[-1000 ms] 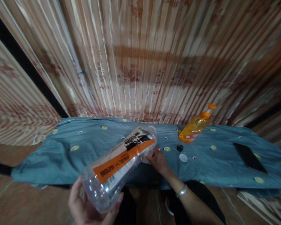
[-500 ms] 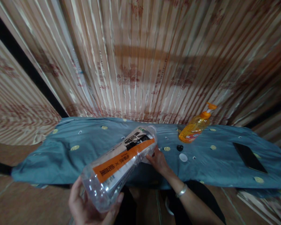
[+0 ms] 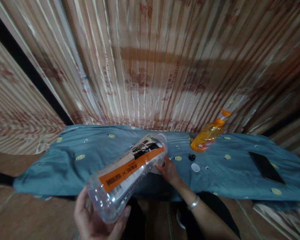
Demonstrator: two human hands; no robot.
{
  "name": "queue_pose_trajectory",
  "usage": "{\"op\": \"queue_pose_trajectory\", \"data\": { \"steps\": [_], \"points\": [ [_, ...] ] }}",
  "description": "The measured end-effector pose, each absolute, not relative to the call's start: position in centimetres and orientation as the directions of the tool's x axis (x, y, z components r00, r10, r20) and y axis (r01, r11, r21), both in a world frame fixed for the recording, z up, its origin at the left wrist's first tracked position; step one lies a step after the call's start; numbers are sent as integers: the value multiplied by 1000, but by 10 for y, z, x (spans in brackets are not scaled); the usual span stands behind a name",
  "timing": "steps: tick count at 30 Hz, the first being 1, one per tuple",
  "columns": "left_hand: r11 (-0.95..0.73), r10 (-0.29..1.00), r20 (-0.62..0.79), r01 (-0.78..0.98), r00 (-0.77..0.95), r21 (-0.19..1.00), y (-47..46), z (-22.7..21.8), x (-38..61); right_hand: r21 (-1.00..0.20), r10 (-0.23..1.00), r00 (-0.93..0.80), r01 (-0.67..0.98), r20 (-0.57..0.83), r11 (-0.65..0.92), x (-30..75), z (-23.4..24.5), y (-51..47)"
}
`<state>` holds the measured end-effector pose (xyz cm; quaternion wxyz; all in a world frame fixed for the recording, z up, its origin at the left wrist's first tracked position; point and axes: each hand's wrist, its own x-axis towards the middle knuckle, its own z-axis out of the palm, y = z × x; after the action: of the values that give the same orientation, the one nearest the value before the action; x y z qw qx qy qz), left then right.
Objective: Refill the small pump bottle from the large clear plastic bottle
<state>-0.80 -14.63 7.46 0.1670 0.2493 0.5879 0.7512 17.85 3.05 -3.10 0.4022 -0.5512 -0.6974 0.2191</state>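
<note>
A large clear plastic bottle point(image 3: 102, 201) with an orange, white and black label point(image 3: 132, 166) lies slanted between my hands, its narrower end pointing up and right. My left hand point(image 3: 97, 216) cups the wide near end, thumb on one side and fingers on the other. Along the lower right side, near the far end, my right hand point(image 3: 168, 171) grips the bottle; some of its fingers are hidden behind it. A bit of something white point(image 3: 154, 170) shows by the right fingertips, too little to name. A silver bracelet point(image 3: 194, 202) circles the right wrist.
On the blue-green patterned cloth point(image 3: 65, 166) stand an orange pump bottle point(image 3: 206, 137), a small black object point(image 3: 192, 157), a white disc point(image 3: 195, 167) and a dark flat phone-like slab point(image 3: 266, 167). Pleated curtains point(image 3: 150, 66) hang behind; black poles point(image 3: 32, 70) flank the sides.
The near end of the bottle has risen very slightly with my left hand. My right hand keeps its place, and the things on the cloth have not moved.
</note>
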Motion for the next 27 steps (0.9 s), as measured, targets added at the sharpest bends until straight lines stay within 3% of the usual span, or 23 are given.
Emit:
{"op": "queue_pose_trajectory", "data": {
  "steps": [4,14,23,27],
  "points": [
    [-242,554,155,20,-818,970,-147,79,-5,-740,960,-80,621,267,258,179,-33,32],
    [-274,566,84,-91,-820,957,-147,83,-6,-722,945,-103,621,311,305,181,-40,34],
    [-399,500,193,-27,-844,917,-143,74,-16,-746,948,-86,597,308,296,180,-43,36],
    [-354,604,116,-135,-788,925,-150,60,-30,-755,951,-82,589,300,289,179,-41,35]
  ]
}}
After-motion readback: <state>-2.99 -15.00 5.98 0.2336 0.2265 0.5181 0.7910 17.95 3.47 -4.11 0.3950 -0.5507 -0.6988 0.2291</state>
